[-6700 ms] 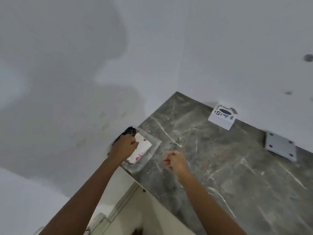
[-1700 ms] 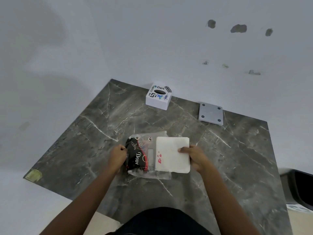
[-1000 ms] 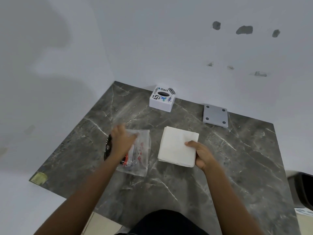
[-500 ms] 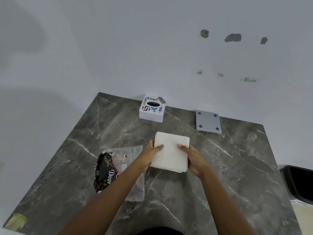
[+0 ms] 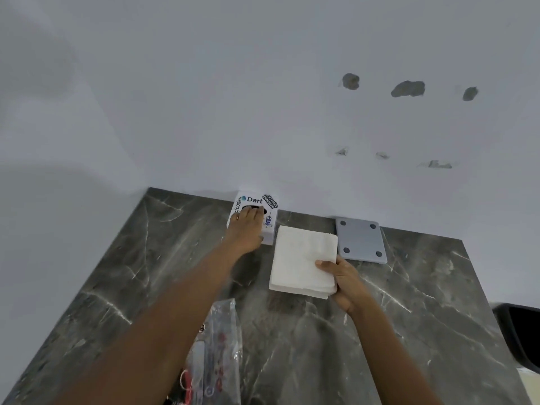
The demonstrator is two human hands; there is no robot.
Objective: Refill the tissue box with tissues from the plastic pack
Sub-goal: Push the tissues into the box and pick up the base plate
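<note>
A white tissue box (image 5: 270, 204) with stickers stands against the back wall. My left hand (image 5: 245, 228) lies flat on its top, fingers over the dark oval opening. A white stack of tissues (image 5: 301, 258) is held just right of the box, above the dark marble table (image 5: 409, 317). My right hand (image 5: 340, 276) grips the stack at its near right corner, thumb on top. The emptied clear plastic pack (image 5: 216, 352) lies near the front edge, partly hidden by my left forearm.
A grey square plate (image 5: 361, 244) with four round feet lies by the wall, right of the tissues. A dark bin (image 5: 523, 334) shows beyond the table's right edge. White walls close the back and left sides.
My left hand let go of the tissue stack and reached forward onto the tissue box. The right hand carried the stack farther toward the wall. The plastic pack stays behind near the front.
</note>
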